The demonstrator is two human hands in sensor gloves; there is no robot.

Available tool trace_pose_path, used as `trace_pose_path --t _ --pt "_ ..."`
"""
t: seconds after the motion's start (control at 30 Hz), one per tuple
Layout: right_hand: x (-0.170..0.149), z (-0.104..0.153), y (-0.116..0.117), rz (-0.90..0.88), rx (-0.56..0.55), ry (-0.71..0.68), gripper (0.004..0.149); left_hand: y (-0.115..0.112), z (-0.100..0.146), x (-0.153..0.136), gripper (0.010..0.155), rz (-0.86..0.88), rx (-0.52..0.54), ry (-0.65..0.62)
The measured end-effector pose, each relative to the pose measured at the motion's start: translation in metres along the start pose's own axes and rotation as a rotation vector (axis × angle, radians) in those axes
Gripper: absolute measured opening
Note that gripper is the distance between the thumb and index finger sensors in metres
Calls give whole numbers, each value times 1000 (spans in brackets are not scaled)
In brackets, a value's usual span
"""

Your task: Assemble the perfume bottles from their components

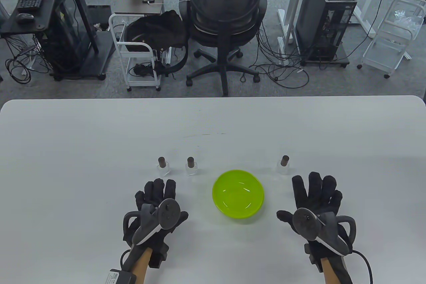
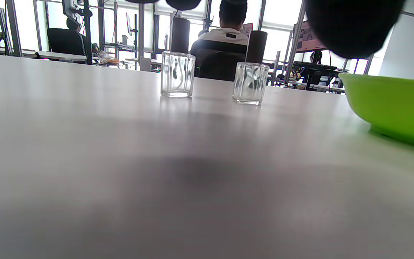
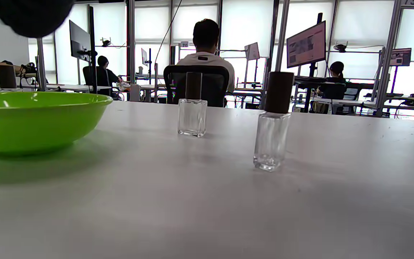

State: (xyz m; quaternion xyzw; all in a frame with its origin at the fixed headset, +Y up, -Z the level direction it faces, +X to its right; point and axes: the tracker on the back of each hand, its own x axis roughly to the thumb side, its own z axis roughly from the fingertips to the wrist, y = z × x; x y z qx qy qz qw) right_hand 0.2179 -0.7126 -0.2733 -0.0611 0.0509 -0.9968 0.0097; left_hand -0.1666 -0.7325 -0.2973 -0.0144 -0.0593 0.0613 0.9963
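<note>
Three clear glass perfume bottles with brown caps stand in a row on the white table [image 1: 100, 137]: a left bottle [image 1: 163, 166], a middle bottle [image 1: 191, 166] and a right bottle [image 1: 284, 164]. My left hand [image 1: 159, 194] rests on the table just in front of the left pair, fingers relaxed and holding nothing. My right hand [image 1: 316, 190] lies flat, fingers spread, just in front of the right bottle. The left wrist view shows the left pair [image 2: 177, 73] [image 2: 251, 82] upright. In the right wrist view the near bottle [image 3: 272, 138] stands capped, another bottle [image 3: 192, 116] further back.
A lime green bowl [image 1: 238, 196] sits between my hands and looks empty; its rim shows in the wrist views [image 2: 390, 104] [image 3: 38, 115]. Beyond the table's far edge stand an office chair [image 1: 226, 14], a white cart and computer towers. People sit at desks in the background.
</note>
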Motion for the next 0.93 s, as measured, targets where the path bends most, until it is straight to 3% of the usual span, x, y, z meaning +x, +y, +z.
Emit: trace_pose_path --t 0.1,0.23,0.93 --pt "8 -3 13 54 88 -18 102 -1 0 2 100 -14 -6 -2" --pt "10 -3 20 60 117 -34 101 -2 0 4 101 -23 -6 -4" --pt "11 -2 20 56 135 -42 100 -3 3 6 101 -30 -7 0"
